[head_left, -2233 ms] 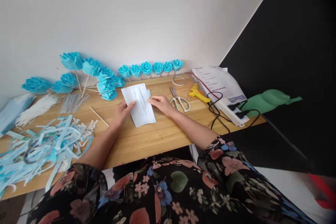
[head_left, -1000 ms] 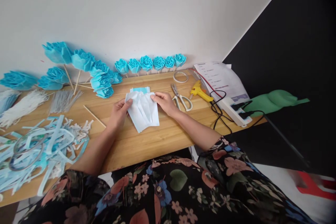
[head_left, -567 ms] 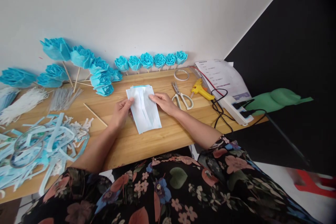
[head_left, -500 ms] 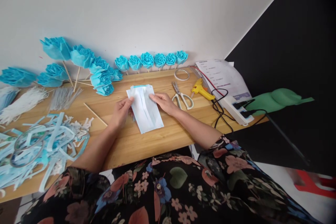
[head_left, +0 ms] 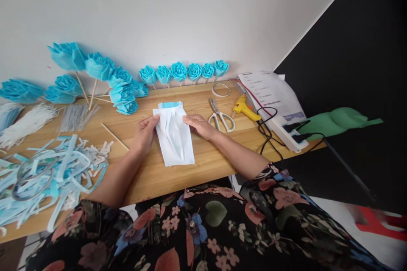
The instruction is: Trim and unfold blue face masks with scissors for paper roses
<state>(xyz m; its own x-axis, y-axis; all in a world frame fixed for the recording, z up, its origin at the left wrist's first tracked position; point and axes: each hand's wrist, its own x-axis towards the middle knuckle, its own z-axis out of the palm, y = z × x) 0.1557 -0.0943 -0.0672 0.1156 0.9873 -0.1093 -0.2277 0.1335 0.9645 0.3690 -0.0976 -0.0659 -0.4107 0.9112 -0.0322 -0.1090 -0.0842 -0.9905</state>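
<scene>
Evenly, left hand (head_left: 146, 134) and right hand (head_left: 199, 126) pinched on white sheet (head_left: 174, 137) (rumpled), scissors (head_left: 221, 119) near right hand.

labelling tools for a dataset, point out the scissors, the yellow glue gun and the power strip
scissors (head_left: 227, 123): head view, on the outer handle
glue gun (head_left: 246, 110): head view, on its yellow body
power strip (head_left: 280, 131): head view, on its white casing
</scene>
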